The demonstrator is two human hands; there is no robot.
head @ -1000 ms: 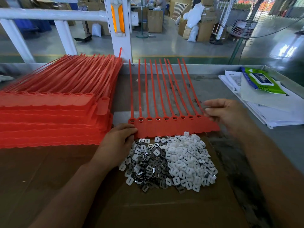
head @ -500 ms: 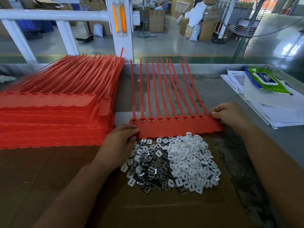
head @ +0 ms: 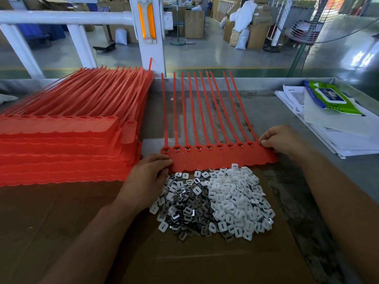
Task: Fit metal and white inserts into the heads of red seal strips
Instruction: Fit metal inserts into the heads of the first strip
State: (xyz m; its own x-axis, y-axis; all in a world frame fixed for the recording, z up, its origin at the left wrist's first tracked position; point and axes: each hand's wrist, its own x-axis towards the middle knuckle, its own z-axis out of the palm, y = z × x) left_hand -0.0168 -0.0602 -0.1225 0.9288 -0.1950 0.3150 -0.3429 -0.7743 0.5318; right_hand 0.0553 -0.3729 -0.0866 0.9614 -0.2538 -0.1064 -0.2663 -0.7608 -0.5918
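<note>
Across the seal strips (head: 215, 159), left hand (head: 146, 178) and right hand (head: 284, 140) fingers (head: 266, 138) pinch opposite ends, hiding corners.

A green packet (head: 332, 98), perhaps wipes, lies on stacked papers (head: 348, 140); a white railing (head: 61, 17) and boxes (head: 193, 23) stand behind.

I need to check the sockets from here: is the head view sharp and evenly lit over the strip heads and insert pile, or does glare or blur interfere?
Head view: row of red seal strips and insert pile sharp, evenly lit, no glare; head view, left edge: red stack soft and smeared; head view, top right: glare on the shop floor only; wide-angle bends the white rail.
</note>
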